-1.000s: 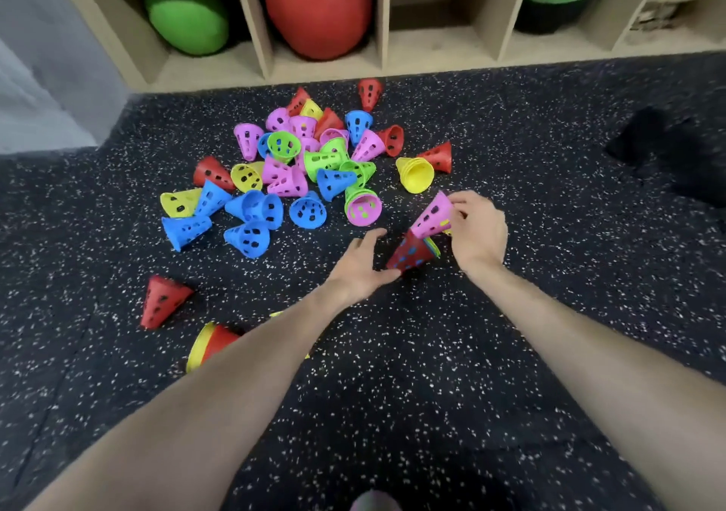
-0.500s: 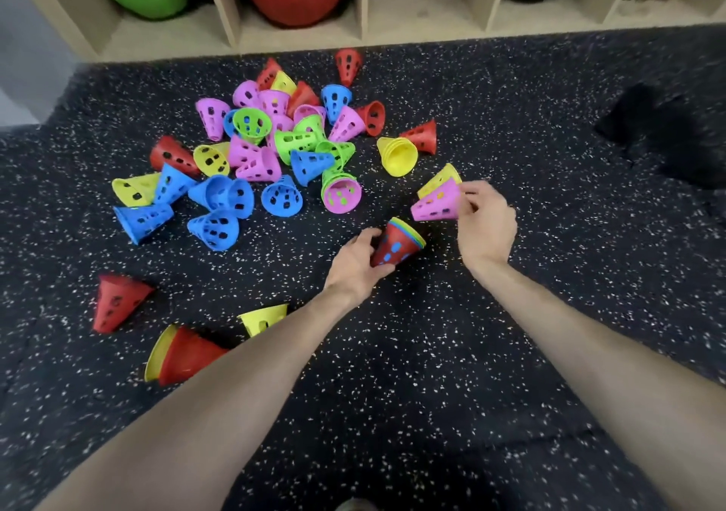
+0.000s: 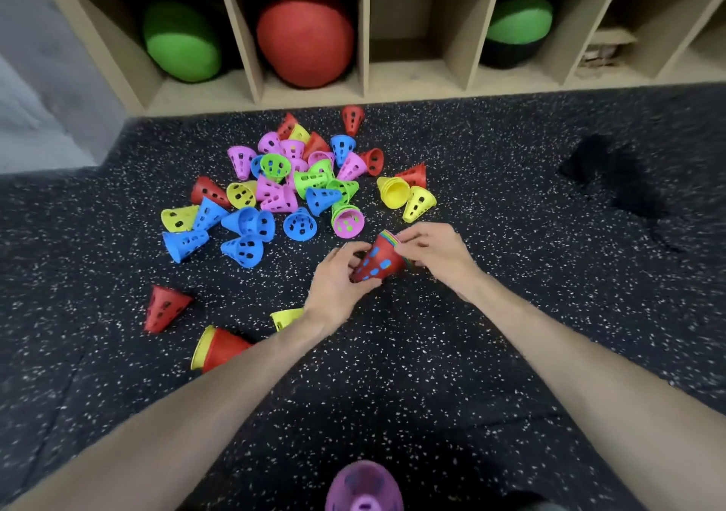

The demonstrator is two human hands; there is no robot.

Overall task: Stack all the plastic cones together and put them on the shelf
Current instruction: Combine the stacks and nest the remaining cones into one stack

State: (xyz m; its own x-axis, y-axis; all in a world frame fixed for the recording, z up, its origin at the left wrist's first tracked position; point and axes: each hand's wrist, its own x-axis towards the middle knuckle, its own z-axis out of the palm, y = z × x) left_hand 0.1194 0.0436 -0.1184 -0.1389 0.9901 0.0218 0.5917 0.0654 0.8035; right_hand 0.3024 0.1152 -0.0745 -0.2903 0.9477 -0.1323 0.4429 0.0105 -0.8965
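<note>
At the frame's centre, both hands clamp a nested stack of perforated plastic cones, red outermost (image 3: 378, 261): the left hand (image 3: 337, 286) pinches its tip, the right hand (image 3: 434, 252) grips the rim. The stack looks light, stiff and slick, so it is probably best held by the wide rim.

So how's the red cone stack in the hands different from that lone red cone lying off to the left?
The held stack is gripped by both hands, left hand and right hand; the lone red cone lies untouched on the floor. The stack shows coloured rims nested inside; the lone cone is single. Both are red and perforated.
</note>
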